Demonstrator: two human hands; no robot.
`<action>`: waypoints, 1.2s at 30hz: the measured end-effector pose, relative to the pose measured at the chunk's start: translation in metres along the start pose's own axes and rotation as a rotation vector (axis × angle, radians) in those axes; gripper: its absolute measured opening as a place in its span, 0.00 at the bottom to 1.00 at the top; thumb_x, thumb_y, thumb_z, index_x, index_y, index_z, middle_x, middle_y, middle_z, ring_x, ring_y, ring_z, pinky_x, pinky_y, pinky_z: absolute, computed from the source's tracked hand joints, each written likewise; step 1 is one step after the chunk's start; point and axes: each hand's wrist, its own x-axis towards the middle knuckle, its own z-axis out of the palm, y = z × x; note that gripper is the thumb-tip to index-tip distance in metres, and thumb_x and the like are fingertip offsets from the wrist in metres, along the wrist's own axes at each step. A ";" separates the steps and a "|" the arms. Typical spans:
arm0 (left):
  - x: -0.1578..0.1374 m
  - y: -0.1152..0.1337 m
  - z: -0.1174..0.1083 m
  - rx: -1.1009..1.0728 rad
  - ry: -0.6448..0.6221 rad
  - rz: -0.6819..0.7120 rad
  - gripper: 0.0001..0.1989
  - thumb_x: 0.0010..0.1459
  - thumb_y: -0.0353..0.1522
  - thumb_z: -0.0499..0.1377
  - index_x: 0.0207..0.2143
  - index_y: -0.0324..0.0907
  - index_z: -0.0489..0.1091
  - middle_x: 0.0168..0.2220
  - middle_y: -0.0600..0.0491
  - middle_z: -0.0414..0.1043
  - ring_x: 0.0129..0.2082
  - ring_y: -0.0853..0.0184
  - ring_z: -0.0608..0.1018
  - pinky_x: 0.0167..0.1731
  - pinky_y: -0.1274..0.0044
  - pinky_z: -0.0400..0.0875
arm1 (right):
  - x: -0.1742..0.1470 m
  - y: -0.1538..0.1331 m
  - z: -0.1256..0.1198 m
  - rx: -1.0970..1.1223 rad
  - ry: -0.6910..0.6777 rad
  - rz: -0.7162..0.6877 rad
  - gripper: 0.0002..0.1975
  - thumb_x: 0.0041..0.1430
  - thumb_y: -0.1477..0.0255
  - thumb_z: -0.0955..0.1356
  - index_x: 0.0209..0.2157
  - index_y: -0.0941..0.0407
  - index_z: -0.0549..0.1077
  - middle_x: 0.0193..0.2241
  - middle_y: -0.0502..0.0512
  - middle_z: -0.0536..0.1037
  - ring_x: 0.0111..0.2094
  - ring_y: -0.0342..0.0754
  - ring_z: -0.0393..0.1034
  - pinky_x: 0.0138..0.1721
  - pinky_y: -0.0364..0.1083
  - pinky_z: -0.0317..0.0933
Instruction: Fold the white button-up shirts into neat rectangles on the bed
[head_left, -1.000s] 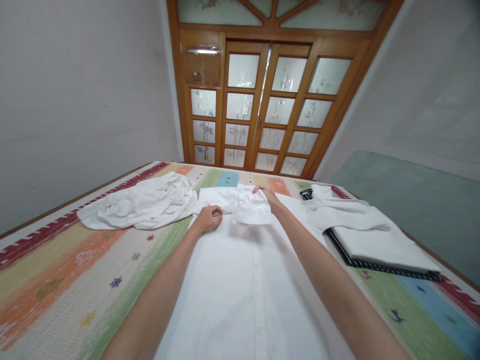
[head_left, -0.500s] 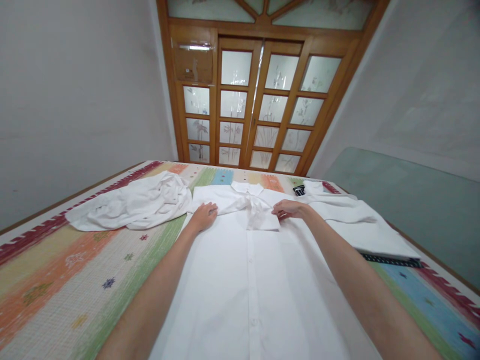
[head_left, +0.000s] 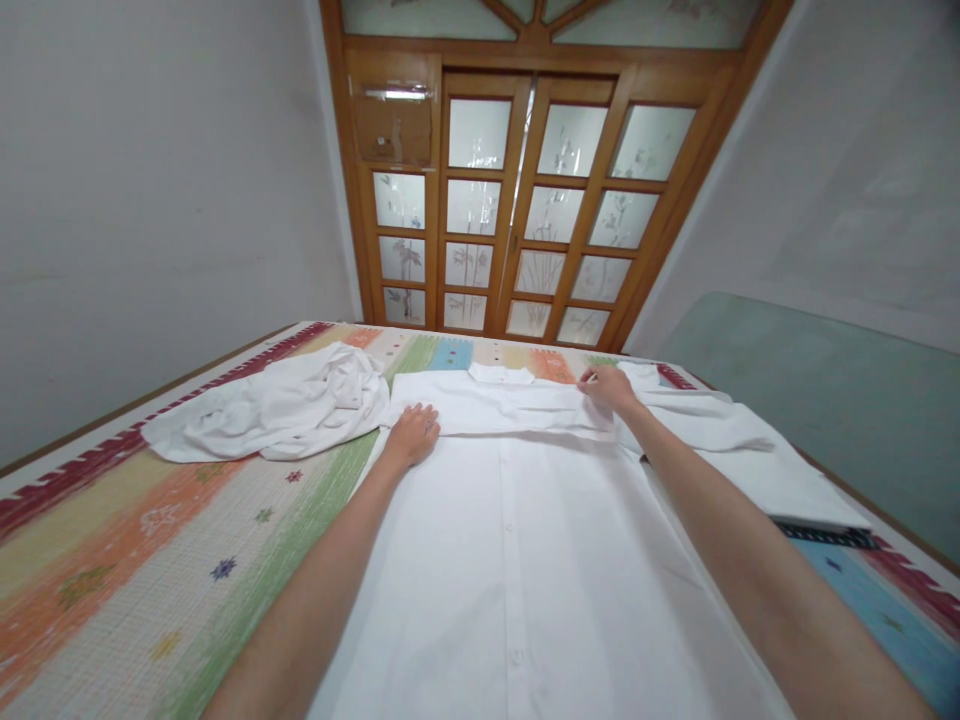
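A white button-up shirt [head_left: 570,560] lies front side up before me, its collar [head_left: 501,374] at the far end and its button strip down the middle. One sleeve [head_left: 502,405] stretches across the chest from left to right. My left hand [head_left: 415,435] rests with fingers spread on the sleeve's left part, near the shirt's side. At the far right shoulder, my right hand [head_left: 606,385] pinches the sleeve's end between closed fingers. Part of that end is hidden behind the fingers.
A crumpled white garment [head_left: 277,405] lies left of the shirt. On the right is a stack of folded white clothes [head_left: 780,465] with a dark patterned edge beneath. A striped cover [head_left: 180,540] spreads under everything. Wooden glazed doors [head_left: 487,200] stand beyond, with walls at both sides.
My right hand has moved right and away, drawing the bunched sleeve out straight across the chest to the right shoulder. My left hand stays on the sleeve, its fingers now more spread.
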 end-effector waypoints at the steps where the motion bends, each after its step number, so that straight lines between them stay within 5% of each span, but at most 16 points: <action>1: -0.001 0.001 0.000 0.020 0.009 -0.009 0.21 0.62 0.33 0.47 0.54 0.37 0.69 0.61 0.43 0.64 0.64 0.56 0.61 0.64 0.62 0.51 | -0.001 -0.002 0.002 -0.074 0.022 -0.035 0.05 0.55 0.71 0.69 0.34 0.55 0.77 0.39 0.58 0.79 0.46 0.54 0.71 0.46 0.47 0.62; 9: -0.009 0.008 -0.003 0.075 0.198 -0.023 0.27 0.54 0.42 0.58 0.54 0.40 0.69 0.64 0.42 0.60 0.67 0.47 0.52 0.63 0.59 0.49 | -0.010 -0.009 0.035 -0.281 0.000 -0.073 0.13 0.63 0.75 0.62 0.46 0.57 0.74 0.45 0.65 0.77 0.47 0.55 0.71 0.45 0.49 0.62; 14: -0.009 0.008 -0.001 0.026 0.122 -0.113 0.33 0.54 0.46 0.58 0.58 0.38 0.64 0.65 0.40 0.57 0.66 0.45 0.55 0.63 0.60 0.48 | -0.007 -0.003 0.052 -0.249 0.016 -0.005 0.13 0.64 0.73 0.62 0.49 0.58 0.71 0.46 0.65 0.76 0.48 0.56 0.70 0.44 0.48 0.62; 18: -0.009 0.009 -0.002 0.063 0.094 -0.106 0.30 0.55 0.47 0.57 0.55 0.40 0.66 0.60 0.41 0.65 0.64 0.46 0.60 0.61 0.59 0.52 | -0.005 -0.003 0.054 -0.270 0.032 -0.026 0.15 0.65 0.76 0.59 0.51 0.58 0.69 0.47 0.66 0.74 0.47 0.55 0.70 0.43 0.49 0.63; 22: -0.009 0.011 -0.002 0.056 0.113 -0.089 0.24 0.58 0.45 0.54 0.50 0.38 0.69 0.56 0.40 0.68 0.61 0.49 0.64 0.60 0.62 0.56 | -0.007 -0.003 0.054 -0.333 0.036 -0.083 0.18 0.65 0.77 0.57 0.54 0.59 0.67 0.48 0.68 0.72 0.46 0.56 0.71 0.42 0.49 0.63; 27: -0.006 0.010 0.000 0.038 0.197 -0.232 0.20 0.62 0.35 0.49 0.50 0.33 0.70 0.55 0.37 0.69 0.61 0.53 0.65 0.60 0.67 0.57 | -0.012 0.000 0.062 -0.385 0.008 -0.096 0.19 0.64 0.79 0.57 0.54 0.60 0.67 0.46 0.69 0.72 0.44 0.56 0.72 0.41 0.49 0.64; 33: -0.009 0.007 -0.001 0.066 0.204 -0.227 0.28 0.56 0.37 0.56 0.57 0.35 0.64 0.62 0.40 0.62 0.65 0.48 0.57 0.64 0.57 0.46 | -0.015 0.005 0.066 -0.421 -0.004 -0.043 0.20 0.63 0.80 0.58 0.55 0.61 0.67 0.45 0.70 0.72 0.43 0.55 0.72 0.40 0.49 0.64; 36: -0.007 0.004 -0.001 0.088 0.214 -0.237 0.30 0.55 0.34 0.56 0.60 0.36 0.62 0.64 0.43 0.59 0.66 0.51 0.57 0.63 0.60 0.51 | -0.015 0.007 0.059 -0.429 -0.017 -0.024 0.19 0.63 0.80 0.57 0.53 0.62 0.68 0.46 0.70 0.71 0.44 0.56 0.72 0.41 0.49 0.64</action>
